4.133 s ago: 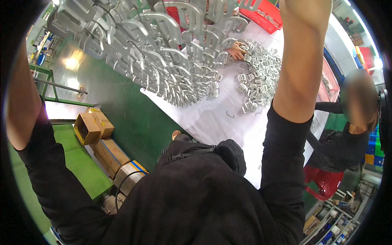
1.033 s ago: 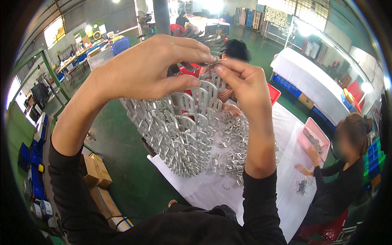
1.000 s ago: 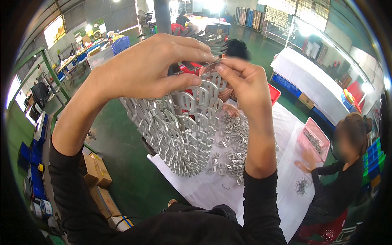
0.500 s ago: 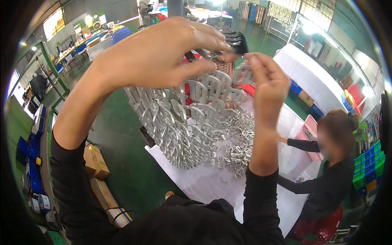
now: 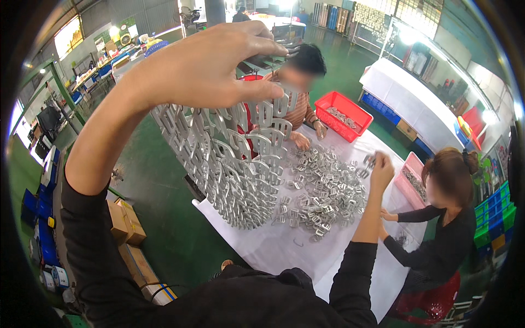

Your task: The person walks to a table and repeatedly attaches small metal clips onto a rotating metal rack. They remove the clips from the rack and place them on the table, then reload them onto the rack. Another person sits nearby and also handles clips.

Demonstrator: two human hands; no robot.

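My left hand [image 5: 219,68] is at the top of a hanging rack, its fingers over dark prongs [image 5: 249,68] and its thumb beside a metal buckle. Rows of silver slotted buckles [image 5: 235,158] hang below it in a tall curtain. My right hand [image 5: 384,170], lower and to the right, pinches small slotted metal buckles [image 5: 365,165]; how many I cannot tell. Beneath and beside it, a heap of loose buckles [image 5: 325,188] covers part of the white-covered table [image 5: 257,246].
Across the table a person in a striped top [image 5: 298,117] handles buckles near a red basket [image 5: 350,128]. A person in black [image 5: 437,235] sits at the right by a pink basket [image 5: 407,194]. Cardboard boxes [image 5: 128,221] stand on the green floor at left.
My right hand has moved from beside the rack's top down and right over the heap, bringing the red basket into view. My left hand stays at the rack's top.
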